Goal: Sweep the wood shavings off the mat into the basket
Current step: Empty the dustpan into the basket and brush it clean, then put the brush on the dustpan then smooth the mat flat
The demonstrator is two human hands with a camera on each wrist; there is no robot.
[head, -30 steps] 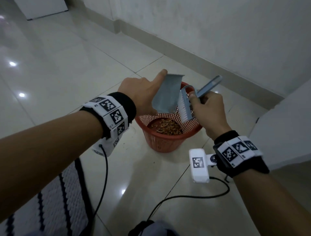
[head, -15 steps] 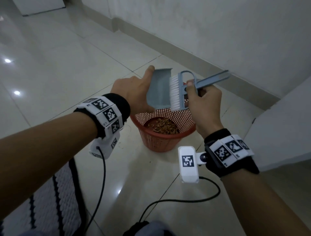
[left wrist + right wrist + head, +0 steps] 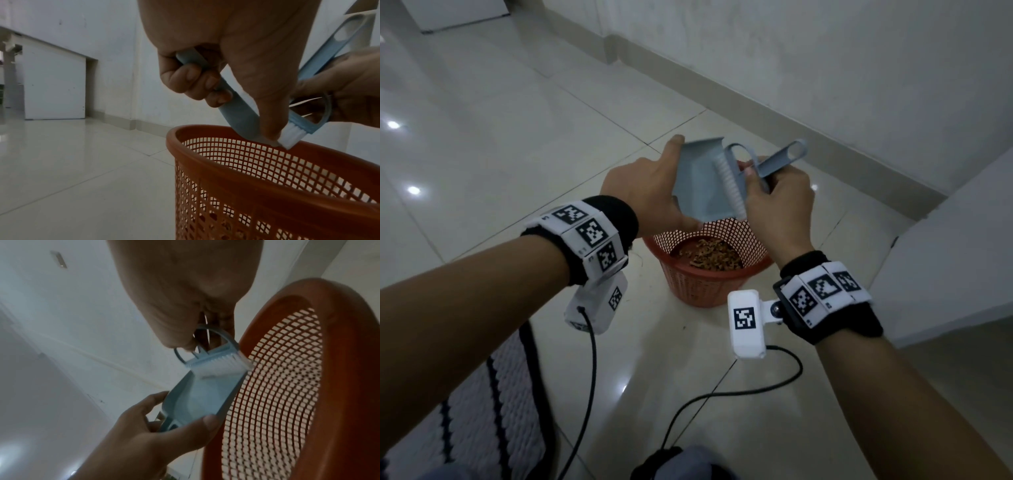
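An orange mesh basket (image 3: 709,284) stands on the tiled floor with brown wood shavings (image 3: 710,255) in its bottom. Over its rim my left hand (image 3: 643,192) grips a small blue-grey dustpan (image 3: 702,185), tilted steeply with its lip down. My right hand (image 3: 777,202) grips a blue-grey hand brush (image 3: 732,186) by its handle, and the white bristles press against the pan's inner face. The left wrist view shows the dustpan (image 3: 236,113) and brush bristles (image 3: 292,138) just above the basket rim (image 3: 205,129). The right wrist view shows the brush (image 3: 218,361) on the pan (image 3: 207,395) beside the basket (image 3: 287,386).
A white woven mat (image 3: 465,418) with dark stripes lies at the lower left. A wall with a skirting board (image 3: 791,113) runs behind the basket, and a pale ledge (image 3: 945,260) stands at the right. Cables (image 3: 722,397) trail over the glossy tiles in front.
The brush has swung from hanging inside the basket up onto the dustpan, its bristles now lying on the pan's face. Both hands have risen slightly above the basket.
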